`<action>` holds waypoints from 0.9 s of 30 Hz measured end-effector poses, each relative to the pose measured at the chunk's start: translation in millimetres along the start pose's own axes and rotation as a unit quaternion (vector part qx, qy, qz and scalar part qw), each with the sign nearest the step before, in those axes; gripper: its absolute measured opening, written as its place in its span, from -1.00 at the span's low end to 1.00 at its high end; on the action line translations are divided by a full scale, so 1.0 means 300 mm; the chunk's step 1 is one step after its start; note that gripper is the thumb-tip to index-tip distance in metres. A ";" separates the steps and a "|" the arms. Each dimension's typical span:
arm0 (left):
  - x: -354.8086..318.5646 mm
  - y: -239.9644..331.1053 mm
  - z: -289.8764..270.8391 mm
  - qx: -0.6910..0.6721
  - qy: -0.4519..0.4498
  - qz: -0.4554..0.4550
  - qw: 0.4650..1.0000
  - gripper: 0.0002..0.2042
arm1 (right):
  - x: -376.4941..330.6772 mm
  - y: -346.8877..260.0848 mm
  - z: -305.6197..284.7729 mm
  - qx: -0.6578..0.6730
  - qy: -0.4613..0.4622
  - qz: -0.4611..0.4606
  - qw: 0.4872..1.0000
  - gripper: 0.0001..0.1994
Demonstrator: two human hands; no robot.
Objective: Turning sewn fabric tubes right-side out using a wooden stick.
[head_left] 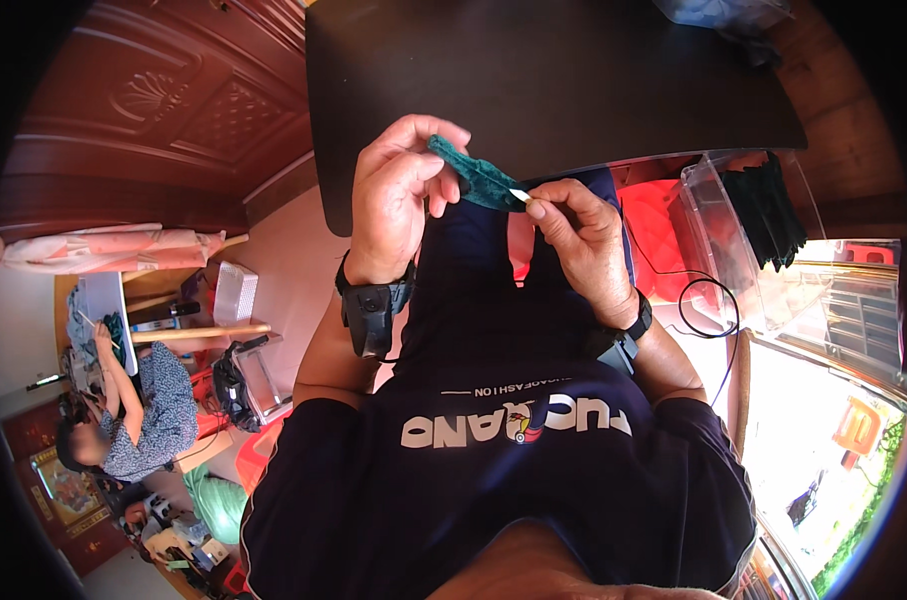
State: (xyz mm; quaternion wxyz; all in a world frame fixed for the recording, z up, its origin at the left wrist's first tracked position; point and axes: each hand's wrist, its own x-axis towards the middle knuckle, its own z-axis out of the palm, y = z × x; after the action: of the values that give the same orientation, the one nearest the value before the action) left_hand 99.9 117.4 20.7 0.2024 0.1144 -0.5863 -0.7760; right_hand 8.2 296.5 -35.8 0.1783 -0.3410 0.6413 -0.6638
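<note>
My left hand (399, 195) pinches one end of a small dark green strip of fabric (479, 178), held up in front of my chest. My right hand (582, 238) grips the strip's other end, where a small white tag (520, 195) sticks out between thumb and forefinger. Both wrists carry black bands, and both hands hover just in front of the near edge of a dark table (554, 80).
A clear plastic bin (719, 235) with dark green fabric pieces (766, 208) stands to my right beside a red stool (659, 235). A black cable (709, 305) loops below it. Another person (139, 410) sits at a table at lower left. A carved wooden door (174, 100) is upper left.
</note>
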 end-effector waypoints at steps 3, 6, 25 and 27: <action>-0.001 -0.017 -0.001 -0.012 0.016 0.026 0.999 -0.77 | -0.002 0.003 0.001 0.013 0.001 -0.009 1.000 -0.92; -0.001 -0.023 0.018 0.031 0.035 0.097 0.994 -0.79 | -0.007 0.010 0.003 0.050 0.001 0.036 0.998 -0.91; 0.004 -0.130 0.087 -0.039 0.144 0.185 0.971 -0.81 | -0.045 0.028 0.074 0.368 -0.179 0.244 0.879 -0.77; 0.003 -0.120 0.067 -0.063 0.127 0.164 0.976 -0.81 | -0.025 0.030 0.068 0.322 -0.169 0.224 0.904 -0.77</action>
State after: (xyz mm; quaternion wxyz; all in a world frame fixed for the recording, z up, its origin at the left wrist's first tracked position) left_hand 84.3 142.7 -8.0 0.4068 0.1013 -0.5161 -0.7469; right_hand 25.7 285.6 -47.4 0.5281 -0.2196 0.4124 -0.7091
